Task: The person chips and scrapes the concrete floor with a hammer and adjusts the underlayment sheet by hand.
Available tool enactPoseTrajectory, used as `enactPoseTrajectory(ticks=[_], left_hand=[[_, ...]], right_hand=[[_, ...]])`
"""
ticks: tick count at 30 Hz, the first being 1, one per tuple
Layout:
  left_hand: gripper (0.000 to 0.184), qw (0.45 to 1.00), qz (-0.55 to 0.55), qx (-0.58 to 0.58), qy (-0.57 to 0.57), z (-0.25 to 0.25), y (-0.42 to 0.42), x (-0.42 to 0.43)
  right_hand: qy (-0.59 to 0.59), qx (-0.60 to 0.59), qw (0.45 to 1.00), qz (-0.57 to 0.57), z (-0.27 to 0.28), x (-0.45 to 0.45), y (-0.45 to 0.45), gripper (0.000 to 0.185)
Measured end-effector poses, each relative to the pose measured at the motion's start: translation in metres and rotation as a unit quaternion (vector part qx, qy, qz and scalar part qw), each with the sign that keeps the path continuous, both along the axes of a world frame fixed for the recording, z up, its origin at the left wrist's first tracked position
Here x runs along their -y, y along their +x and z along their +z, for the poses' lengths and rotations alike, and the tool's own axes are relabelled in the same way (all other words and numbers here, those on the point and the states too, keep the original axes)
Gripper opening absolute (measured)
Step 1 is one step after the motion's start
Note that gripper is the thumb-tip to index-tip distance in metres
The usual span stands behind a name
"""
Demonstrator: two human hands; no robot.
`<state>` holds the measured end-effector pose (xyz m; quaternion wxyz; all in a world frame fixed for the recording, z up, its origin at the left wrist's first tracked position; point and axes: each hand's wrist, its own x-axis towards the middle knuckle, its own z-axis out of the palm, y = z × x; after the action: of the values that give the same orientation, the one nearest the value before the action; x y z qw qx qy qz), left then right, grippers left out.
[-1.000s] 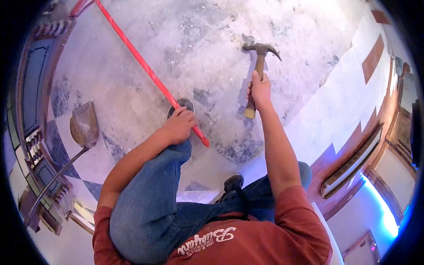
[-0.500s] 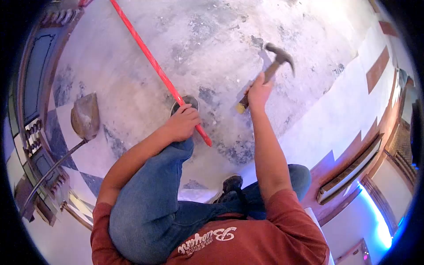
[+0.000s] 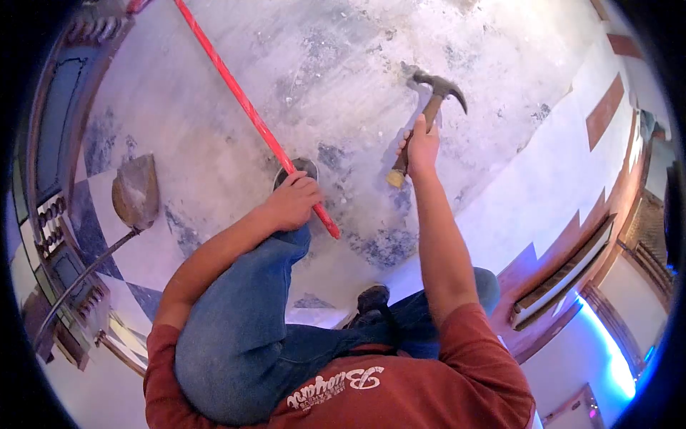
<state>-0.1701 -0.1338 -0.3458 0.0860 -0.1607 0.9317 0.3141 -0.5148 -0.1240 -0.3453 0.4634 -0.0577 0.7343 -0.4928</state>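
Observation:
My right hand [image 3: 423,149] is closed around the handle of a claw hammer [image 3: 433,107]. The metal head points away from me, close to the worn patchy floor [image 3: 357,86], and the handle's yellowish butt end sticks out below my fist. My left hand [image 3: 294,201] grips a long red pole [image 3: 243,100] near its lower end, by my bent knee. The pole slants up to the top left of the view. Partly hidden behind that hand and the pole is a round, dark, metal-rimmed object [image 3: 309,167].
On the left a shovel [image 3: 136,191] lies on checkered tiles [image 3: 89,222], its long handle running toward the lower left. Dark furniture with turned spindles [image 3: 53,214] lines the left edge. A long wooden piece [image 3: 564,275] and a bright blue light [image 3: 611,350] are at right.
The hammer has shifted slightly, its head moving a little left and its butt end slightly lower. My left hand and the red pole have barely moved.

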Motion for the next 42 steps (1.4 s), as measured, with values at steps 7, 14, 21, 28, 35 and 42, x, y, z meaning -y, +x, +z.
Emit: enactPoseTrajectory(ticks=[7,14,21,28,35,42], left_hand=[[0.039,1.0,0.001,-0.002,-0.012,0.002,-0.001,0.0],[0.035,1.0,0.01,-0.02,-0.012,-0.003,0.005,-0.002],[0.037,1.0,-0.008,-0.003,-0.004,0.002,0.001,0.001],[0.033,0.999,0.016,-0.044,-0.022,0.001,0.001,-0.001],[0.031,1.0,0.011,-0.014,-0.007,0.002,0.004,-0.006],[0.032,1.0,0.001,-0.021,-0.009,0.0,0.0,0.0]], right_hand=[[0.023,-0.05,0.998,0.033,-0.007,0.012,0.012,0.029],[-0.052,-0.076,0.99,-0.11,-0.016,0.022,0.04,0.029],[-0.062,-0.058,0.996,-0.026,-0.002,0.044,0.039,0.033],[-0.031,-0.001,0.99,0.14,-0.001,0.074,0.036,0.034],[-0.003,-0.01,0.995,0.1,-0.017,0.075,0.066,0.033],[0.056,0.13,0.971,0.193,-0.022,0.001,0.061,0.04]])
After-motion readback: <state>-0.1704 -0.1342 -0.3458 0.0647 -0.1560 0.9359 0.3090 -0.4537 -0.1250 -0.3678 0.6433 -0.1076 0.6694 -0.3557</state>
